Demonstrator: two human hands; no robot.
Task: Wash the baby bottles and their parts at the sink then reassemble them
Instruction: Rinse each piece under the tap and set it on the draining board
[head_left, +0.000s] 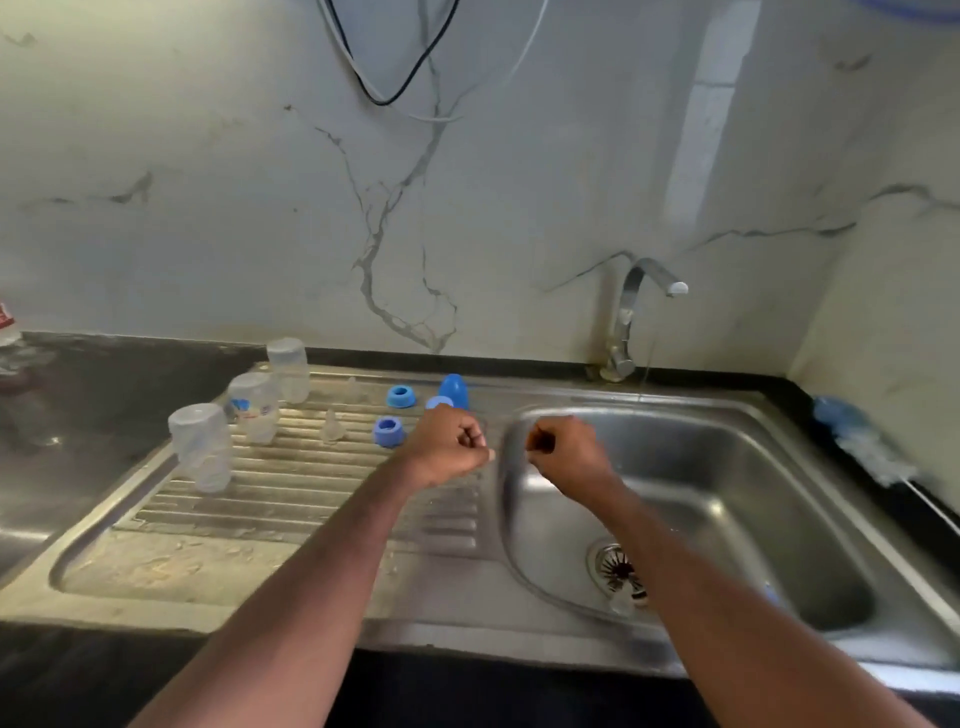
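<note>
Fists: both hands are held out over the stainless steel sink unit (519, 639), fingers curled in. The left hand (449, 446) hovers over the inner end of the ribbed steel draining board (311, 493), its grip closed tight with nothing visible inside it. The right hand (569, 453) hangs above the left rim of the steel basin (737, 467), its grip likewise curled closed and, as far as can be seen, holding nothing. The two fists are near each other but apart.

On the draining board three clear plastic baby bottles stand upside down in a diagonal line: the nearest bottle (201, 447), the middle bottle with a printed label (254, 406) and the farthest bottle (289, 368). To their right sit two clear silicone teats (330, 427), a blue screw ring (401, 396) farther back, a second blue screw ring (388, 431) nearer, and a blue domed cap (454, 389) just beyond the left hand.

In the basin a small clear part (622, 603) lies beside the round drain strainer (615, 566). A thin stream of water falls from the curved chrome tap (636, 306). A blue and white bottle brush (862, 441) lies on the dark surface (78, 415) right of the sink.
</note>
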